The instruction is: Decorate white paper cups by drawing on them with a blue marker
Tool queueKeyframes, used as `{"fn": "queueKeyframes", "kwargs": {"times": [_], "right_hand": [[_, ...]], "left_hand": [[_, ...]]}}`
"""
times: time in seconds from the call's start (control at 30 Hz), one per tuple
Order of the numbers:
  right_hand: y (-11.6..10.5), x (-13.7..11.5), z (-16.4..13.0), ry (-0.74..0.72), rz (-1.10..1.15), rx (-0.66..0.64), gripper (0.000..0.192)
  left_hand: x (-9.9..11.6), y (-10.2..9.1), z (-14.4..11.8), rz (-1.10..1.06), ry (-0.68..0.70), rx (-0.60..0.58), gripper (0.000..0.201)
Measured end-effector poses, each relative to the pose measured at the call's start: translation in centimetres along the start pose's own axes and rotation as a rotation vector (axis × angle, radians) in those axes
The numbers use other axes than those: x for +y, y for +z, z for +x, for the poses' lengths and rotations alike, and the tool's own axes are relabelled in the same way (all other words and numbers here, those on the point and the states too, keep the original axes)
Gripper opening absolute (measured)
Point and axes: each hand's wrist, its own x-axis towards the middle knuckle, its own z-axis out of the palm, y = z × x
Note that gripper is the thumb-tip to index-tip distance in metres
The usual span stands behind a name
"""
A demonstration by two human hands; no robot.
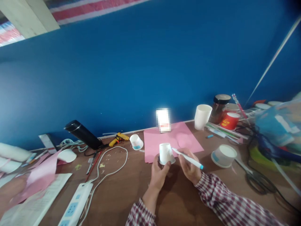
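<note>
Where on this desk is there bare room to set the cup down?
Bare brown wooden desk lies between the white power strip and the left hand. The pink paper sheet has room at its left. The right end, around the black scissors, is crowded.

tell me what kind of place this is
Probably a home craft desk set against a blue wall. A yellow hot glue gun, scissors and a pink paper sheet lie on it, and the left hand holds a small paper cup while the right hand holds a marker.

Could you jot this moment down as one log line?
left hand: holds upturned paper cup | right hand: holds pen, tip at cup | under: pink sheet
</note>
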Motion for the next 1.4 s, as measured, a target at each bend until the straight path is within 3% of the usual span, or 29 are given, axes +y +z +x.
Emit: {"fn": "queueKeyframes", "kwargs": {"times": [0.23,0.37,0.53,0.67,0.97,1.4], "right_hand": [[0.9,-0.7,-0.1,-0.006,0.052,0.041,0.003],[1.3,-0.3,-0.3,0.077,0.116,0.059,0.004],[1.6,0.2,-0.7,0.15,0.139,0.024,0.008],[1.4,-0.2,-0.8,0.128,0.146,-0.031,0.007],[1.0,-1.0,-0.9,-0.009,0.029,-0.027,0.006],[1.1,-0.9,-0.7,0.001,0.015,-0.043,0.008]], "left_hand": [[0.7,-0.2,0.2,-0.128,-0.027,-0.02,0.049],[0.6,0.1,0.4,-0.21,-0.028,0.021,0.049],[0.1,0.3,0.5,-0.161,0.008,-0.011,0.048],[-0.2,0.3,0.5,-0.162,0.032,-0.037,0.048],[-0.4,0.5,0.3,-0.147,0.046,-0.033,0.047],[-0.1,0.5,0.2,-0.17,0.05,-0.038,0.045]]}}
